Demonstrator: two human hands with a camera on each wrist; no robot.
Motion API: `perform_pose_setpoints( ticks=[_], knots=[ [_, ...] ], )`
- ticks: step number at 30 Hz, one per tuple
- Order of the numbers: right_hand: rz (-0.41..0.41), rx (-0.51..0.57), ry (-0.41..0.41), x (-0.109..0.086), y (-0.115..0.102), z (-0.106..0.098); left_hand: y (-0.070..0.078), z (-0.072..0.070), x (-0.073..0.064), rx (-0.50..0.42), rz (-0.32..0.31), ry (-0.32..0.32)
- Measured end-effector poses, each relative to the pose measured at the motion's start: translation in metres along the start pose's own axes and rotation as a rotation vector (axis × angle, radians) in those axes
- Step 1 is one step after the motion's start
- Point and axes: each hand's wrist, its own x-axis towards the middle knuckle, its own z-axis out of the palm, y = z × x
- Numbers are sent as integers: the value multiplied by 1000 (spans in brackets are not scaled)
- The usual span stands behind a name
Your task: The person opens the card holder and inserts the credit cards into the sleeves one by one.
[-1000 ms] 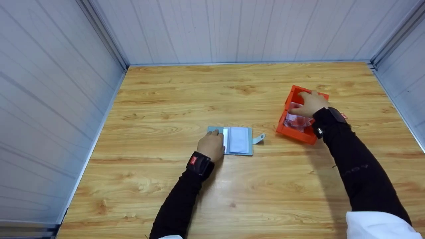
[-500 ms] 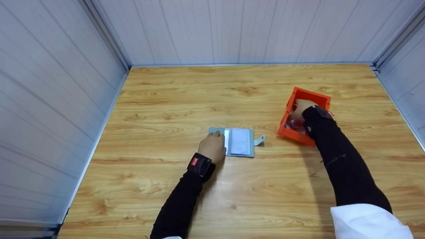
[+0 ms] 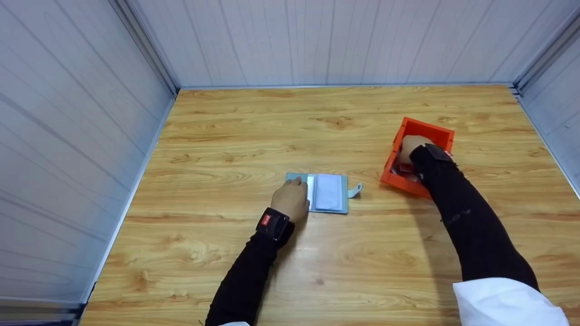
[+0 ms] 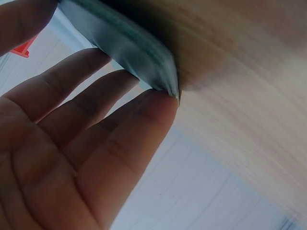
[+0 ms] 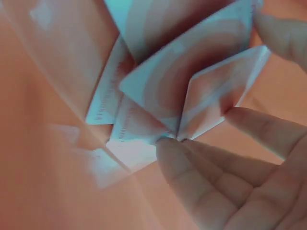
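My left hand (image 3: 290, 199) rests on the left cover of an unfolded light-blue card holder (image 3: 328, 192) with clear sleeves and a snap strap (image 3: 355, 190). In the left wrist view its fairly straight fingers (image 4: 115, 134) touch the holder's edge (image 4: 129, 48). My right hand (image 3: 413, 147) reaches down into an orange bin (image 3: 405, 184), partly hidden by the wrist. Inside, the right wrist view has several pinkish cards (image 5: 192, 72) lying tilted over each other. Thumb and fingers of that hand (image 5: 259, 187) pinch a card (image 5: 220, 91) at its edges.
The wooden table (image 3: 226, 145) carries the holder near the middle and the bin to its right. White panel walls (image 3: 290, 40) stand behind and at both sides. A black wristband (image 3: 273, 223) sits on the left wrist.
My right hand has gone from above the bin, fingers spread, down into it among the cards. The left hand has stayed on the card holder.
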Motion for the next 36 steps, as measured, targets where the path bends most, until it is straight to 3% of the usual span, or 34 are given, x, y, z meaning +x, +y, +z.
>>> perform_pose_setpoints(
  ticks=[6,13,21,31,36],
  knots=[
    [-33,-82,18,1,-5,1,-1,0,1,9,3,-10],
    [-47,-133,95,-1,-6,0,-1,-1,0,0,-8,-29],
    [-7,-64,207,-9,-6,-3,0,0,1,25,-18,-32],
    [19,14,242,-21,0,-15,0,1,1,19,-10,-15],
    [1,37,338,-37,0,-23,0,0,0,20,-12,-15]
  ],
)
